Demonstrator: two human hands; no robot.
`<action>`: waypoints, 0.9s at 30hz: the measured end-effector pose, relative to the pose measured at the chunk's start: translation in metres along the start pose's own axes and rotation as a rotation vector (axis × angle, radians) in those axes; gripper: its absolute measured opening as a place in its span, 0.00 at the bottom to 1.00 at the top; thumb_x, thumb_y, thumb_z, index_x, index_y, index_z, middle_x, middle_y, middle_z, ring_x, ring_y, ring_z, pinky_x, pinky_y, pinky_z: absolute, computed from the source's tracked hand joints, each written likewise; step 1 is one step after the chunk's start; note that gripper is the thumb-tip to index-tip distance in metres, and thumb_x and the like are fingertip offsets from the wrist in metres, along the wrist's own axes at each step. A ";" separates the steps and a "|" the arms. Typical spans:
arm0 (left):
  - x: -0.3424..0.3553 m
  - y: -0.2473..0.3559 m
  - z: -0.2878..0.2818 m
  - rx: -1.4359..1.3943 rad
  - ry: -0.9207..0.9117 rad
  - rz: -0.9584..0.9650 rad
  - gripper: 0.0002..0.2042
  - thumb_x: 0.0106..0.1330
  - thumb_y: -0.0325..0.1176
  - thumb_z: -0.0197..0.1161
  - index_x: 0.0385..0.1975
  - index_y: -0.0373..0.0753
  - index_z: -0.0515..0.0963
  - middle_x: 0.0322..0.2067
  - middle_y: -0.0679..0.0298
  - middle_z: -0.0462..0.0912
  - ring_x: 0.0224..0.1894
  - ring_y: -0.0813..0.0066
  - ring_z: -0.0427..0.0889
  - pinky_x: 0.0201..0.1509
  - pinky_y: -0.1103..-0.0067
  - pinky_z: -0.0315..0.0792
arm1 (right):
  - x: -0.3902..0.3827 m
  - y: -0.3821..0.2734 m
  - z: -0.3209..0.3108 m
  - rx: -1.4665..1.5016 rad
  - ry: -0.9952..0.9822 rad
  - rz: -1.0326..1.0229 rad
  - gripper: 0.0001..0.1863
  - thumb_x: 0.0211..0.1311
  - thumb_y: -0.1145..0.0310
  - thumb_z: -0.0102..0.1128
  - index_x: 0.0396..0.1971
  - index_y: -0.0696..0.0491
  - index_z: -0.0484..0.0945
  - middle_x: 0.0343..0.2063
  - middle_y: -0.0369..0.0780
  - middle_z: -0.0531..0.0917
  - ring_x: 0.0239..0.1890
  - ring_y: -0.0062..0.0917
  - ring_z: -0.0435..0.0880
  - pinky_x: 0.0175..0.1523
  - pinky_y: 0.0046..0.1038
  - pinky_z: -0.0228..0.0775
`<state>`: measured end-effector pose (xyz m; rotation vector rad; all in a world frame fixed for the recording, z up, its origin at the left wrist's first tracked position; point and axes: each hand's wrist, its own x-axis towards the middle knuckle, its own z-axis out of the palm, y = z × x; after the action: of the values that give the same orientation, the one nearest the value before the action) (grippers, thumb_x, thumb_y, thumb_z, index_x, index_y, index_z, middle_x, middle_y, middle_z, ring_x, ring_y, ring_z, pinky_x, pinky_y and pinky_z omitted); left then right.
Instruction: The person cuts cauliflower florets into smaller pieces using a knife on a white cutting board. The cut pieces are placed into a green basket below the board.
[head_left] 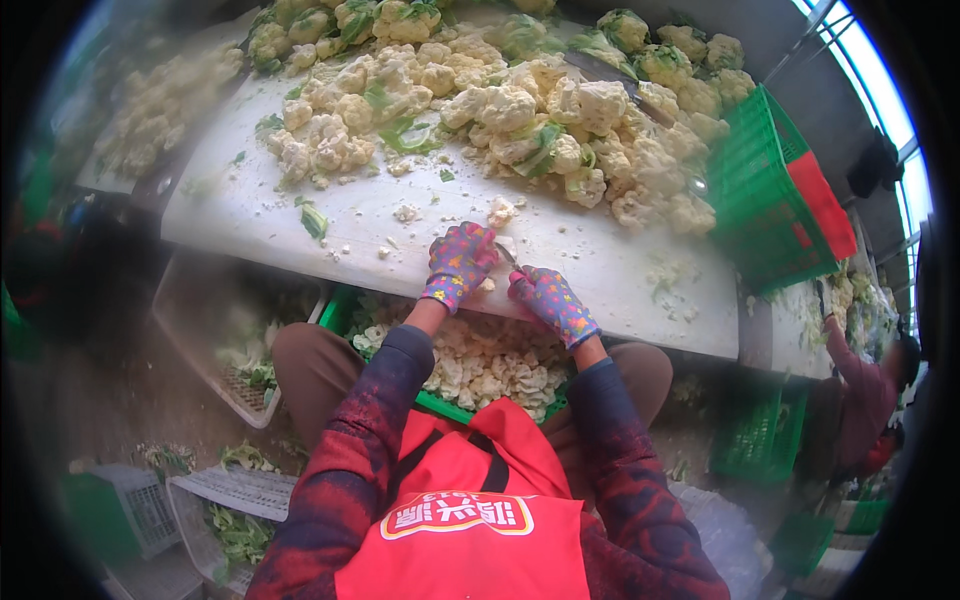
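left hand (458, 265) clamps a cauliflower piece (487, 285) – right hand (545, 297) grips one knife (506, 255) – two gloves

The 1 head camera looks steeply down, close over the white table (600, 270).

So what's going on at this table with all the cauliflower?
A seated person in patterned gloves works at the near edge of a white table. The left hand presses down on a small piece of cauliflower, and the right hand holds a knife beside it. Whole cauliflower heads are heaped farther back. A green crate of cut florets sits below, between the knees.
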<state>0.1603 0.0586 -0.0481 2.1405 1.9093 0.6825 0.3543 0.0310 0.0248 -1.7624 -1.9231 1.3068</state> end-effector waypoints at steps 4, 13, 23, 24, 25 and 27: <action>-0.004 0.002 -0.001 -0.040 0.059 0.026 0.16 0.66 0.51 0.62 0.46 0.49 0.80 0.47 0.63 0.79 0.53 0.59 0.78 0.54 0.61 0.74 | -0.007 0.015 0.010 0.204 0.075 0.010 0.22 0.78 0.54 0.51 0.32 0.58 0.80 0.16 0.40 0.79 0.13 0.27 0.78 0.21 0.31 0.68; -0.006 0.015 -0.002 0.009 -0.023 -0.031 0.15 0.63 0.52 0.65 0.37 0.47 0.79 0.42 0.61 0.80 0.49 0.56 0.79 0.50 0.60 0.75 | 0.037 0.002 0.010 -0.267 -0.084 -0.016 0.18 0.71 0.58 0.53 0.30 0.58 0.82 0.25 0.50 0.85 0.25 0.46 0.84 0.34 0.44 0.78; -0.074 -0.001 -0.055 -0.336 0.040 -0.092 0.14 0.67 0.47 0.67 0.41 0.43 0.82 0.41 0.58 0.82 0.45 0.55 0.81 0.50 0.64 0.75 | 0.049 -0.048 -0.042 -0.226 0.192 -0.173 0.13 0.72 0.65 0.54 0.29 0.55 0.81 0.19 0.44 0.82 0.22 0.39 0.83 0.30 0.38 0.73; -0.072 -0.003 -0.053 -0.336 0.020 -0.135 0.15 0.67 0.46 0.66 0.42 0.42 0.82 0.42 0.57 0.83 0.46 0.55 0.81 0.51 0.64 0.75 | 0.062 -0.049 -0.044 -0.303 0.094 -0.172 0.14 0.71 0.65 0.54 0.28 0.55 0.81 0.20 0.44 0.83 0.24 0.39 0.83 0.31 0.38 0.74; -0.070 -0.005 -0.052 -0.351 0.030 -0.143 0.15 0.68 0.46 0.66 0.42 0.41 0.83 0.42 0.56 0.83 0.47 0.55 0.81 0.53 0.64 0.74 | 0.076 -0.051 -0.046 -0.320 0.025 -0.016 0.14 0.71 0.65 0.54 0.27 0.56 0.82 0.20 0.45 0.83 0.25 0.39 0.84 0.33 0.38 0.75; -0.063 -0.010 -0.049 -0.372 0.089 -0.149 0.15 0.68 0.45 0.66 0.45 0.41 0.82 0.45 0.56 0.83 0.49 0.55 0.81 0.55 0.64 0.74 | 0.090 -0.050 -0.042 -0.284 -0.168 0.197 0.16 0.71 0.64 0.53 0.26 0.57 0.82 0.22 0.47 0.84 0.29 0.39 0.86 0.36 0.38 0.76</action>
<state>0.1251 -0.0087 -0.0223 1.7502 1.7910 1.0238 0.3256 0.1358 0.0500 -2.0836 -2.1639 1.3364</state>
